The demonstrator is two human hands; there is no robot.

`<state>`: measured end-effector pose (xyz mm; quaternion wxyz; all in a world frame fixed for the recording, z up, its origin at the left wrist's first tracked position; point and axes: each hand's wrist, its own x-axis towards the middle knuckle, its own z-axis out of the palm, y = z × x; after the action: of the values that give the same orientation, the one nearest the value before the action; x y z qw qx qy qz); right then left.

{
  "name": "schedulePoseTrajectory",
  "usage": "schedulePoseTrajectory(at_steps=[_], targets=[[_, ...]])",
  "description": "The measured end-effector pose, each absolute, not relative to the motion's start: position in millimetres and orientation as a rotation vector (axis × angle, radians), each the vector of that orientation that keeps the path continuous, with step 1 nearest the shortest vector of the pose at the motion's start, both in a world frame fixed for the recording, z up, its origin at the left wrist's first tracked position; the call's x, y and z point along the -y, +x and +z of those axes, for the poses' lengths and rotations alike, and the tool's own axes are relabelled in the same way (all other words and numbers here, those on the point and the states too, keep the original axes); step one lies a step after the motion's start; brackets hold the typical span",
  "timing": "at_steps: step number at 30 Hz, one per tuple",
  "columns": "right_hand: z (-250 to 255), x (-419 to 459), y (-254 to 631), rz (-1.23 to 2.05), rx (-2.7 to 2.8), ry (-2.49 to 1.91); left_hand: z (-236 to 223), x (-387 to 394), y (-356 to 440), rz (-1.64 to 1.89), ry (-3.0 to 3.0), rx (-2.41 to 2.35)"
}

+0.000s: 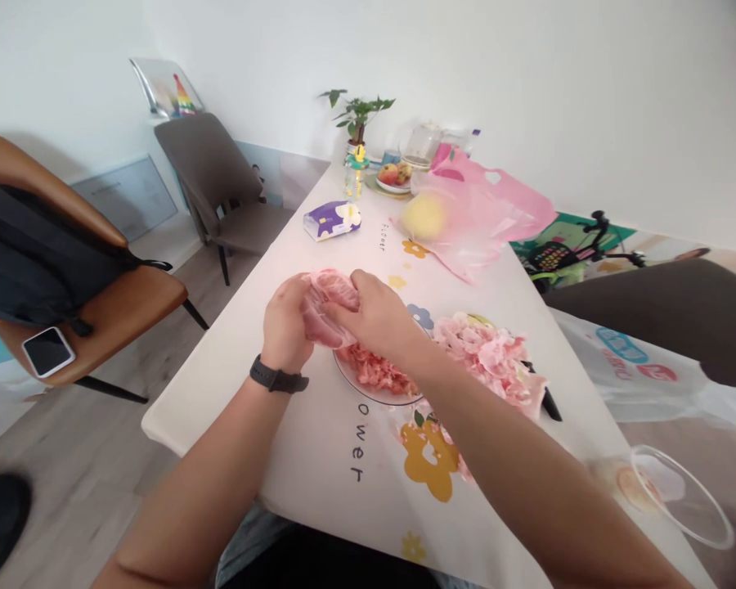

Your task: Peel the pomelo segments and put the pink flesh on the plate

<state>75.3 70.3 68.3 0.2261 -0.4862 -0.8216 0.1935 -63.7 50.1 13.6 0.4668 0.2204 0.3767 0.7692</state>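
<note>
A peeled chunk of pink pomelo [320, 327] is held up over the table. My left hand [285, 323] wraps around it from the left, a dark watch band on that wrist. From the right, my right hand [383, 315] grips the same pomelo, thumb and fingers pressed against it. Just below, a dark-rimmed plate [394, 403] carries loose reddish pomelo flesh [377, 372]. A heap of pale pink peel and membrane [484, 352] lies to the right of the plate, partly behind my right forearm. A black handle [550, 405] sticks out beside the heap.
A pink plastic bag [496, 204] with a yellow round fruit stands farther back. Behind are a tissue pack [332, 221], a plate of fruit [394, 184] and a potted plant [359, 119]. A clear tub [680, 495] is at the right edge. Chairs [212, 172] stand left.
</note>
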Motion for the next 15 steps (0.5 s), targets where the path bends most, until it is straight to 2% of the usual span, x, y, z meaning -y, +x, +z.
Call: schedulePoseTrajectory(at_steps=[5, 8, 11, 15], targets=[[50.4, -49.6, 68.6, -0.066, 2.277, -1.281, 17.7, -45.7, -59.8, 1.904, 0.589, -0.85], [39.1, -43.3, 75.8, -0.236, 2.238, -1.183, 21.9, -36.7, -50.6, 1.897, 0.52, -0.817], [39.1, -33.5, 90.7, -0.152, 2.13, -1.203, 26.9, -22.5, -38.3, 1.777, 0.42, -0.78], [56.2, -15.7, 119.0, 0.39, 1.657, -1.466, 34.8, 0.8, -25.6, 1.66, 0.269, -0.818]])
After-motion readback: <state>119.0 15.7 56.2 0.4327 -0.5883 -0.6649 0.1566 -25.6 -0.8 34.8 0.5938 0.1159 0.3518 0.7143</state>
